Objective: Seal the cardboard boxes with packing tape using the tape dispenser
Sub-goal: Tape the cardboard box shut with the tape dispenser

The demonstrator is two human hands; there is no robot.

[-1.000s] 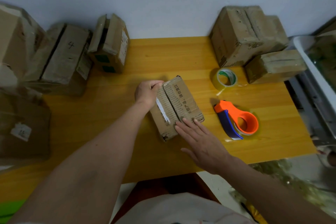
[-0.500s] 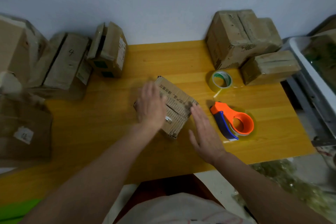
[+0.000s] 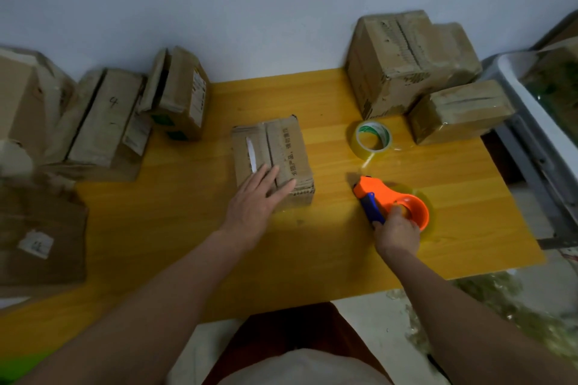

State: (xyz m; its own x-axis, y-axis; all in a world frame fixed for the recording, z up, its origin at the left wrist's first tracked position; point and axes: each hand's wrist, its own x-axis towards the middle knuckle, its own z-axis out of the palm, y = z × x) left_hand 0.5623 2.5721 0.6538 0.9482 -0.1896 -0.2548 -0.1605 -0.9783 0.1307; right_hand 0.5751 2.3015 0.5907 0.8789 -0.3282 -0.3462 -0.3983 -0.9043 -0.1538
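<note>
Left hand [image 3: 256, 200] rests flat, unclenched, on the light, crushable box [image 3: 272, 159]; right hand [image 3: 395, 233] grasps the rigid dispenser [image 3: 387, 200].

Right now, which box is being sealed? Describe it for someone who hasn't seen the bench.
Start at the yellow table; the box lies alone mid-table, under the flat left hand. Unlike the stacks by the wall, it shows printed characters and a white strip beside its seam.
</note>
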